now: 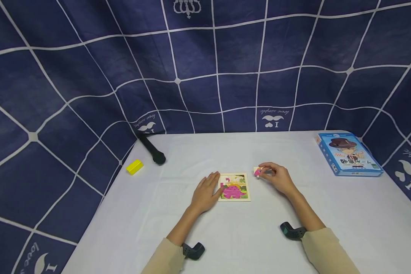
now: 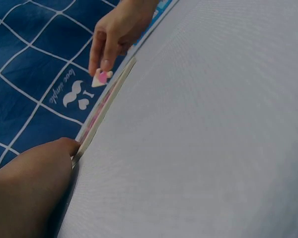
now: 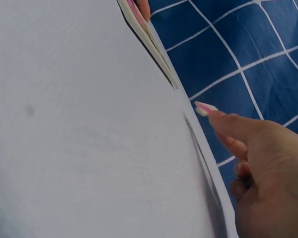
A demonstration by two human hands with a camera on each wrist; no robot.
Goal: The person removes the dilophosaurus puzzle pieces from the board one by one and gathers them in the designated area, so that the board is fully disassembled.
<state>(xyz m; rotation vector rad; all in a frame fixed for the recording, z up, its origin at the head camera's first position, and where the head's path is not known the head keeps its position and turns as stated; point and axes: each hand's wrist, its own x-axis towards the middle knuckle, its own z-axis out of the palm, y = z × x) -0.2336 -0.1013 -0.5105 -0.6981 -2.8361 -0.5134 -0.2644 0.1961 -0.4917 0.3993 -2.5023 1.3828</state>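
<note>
The table's [image 1: 239, 236] far right corner bears a blue box [image 1: 351, 152]; my spread left hand [image 1: 204, 193] touches the puzzle board [image 1: 234, 200], my right hand [image 1: 278, 179] pinches a piece [image 1: 257, 171].

The place is serving as a curtained-off recording nook. Navy cloth [image 1: 238, 53] with white grid lines is hanging behind and beside a white-covered counter [image 1: 233, 236], and mustache prints [image 1: 272, 118] are repeating "love simple" on it, like household fabric. Dark wrist cameras [image 1: 194, 251] are pointing to filming. The cloth is hiding the room beyond, so home or studio is proving hard to tell.
</note>
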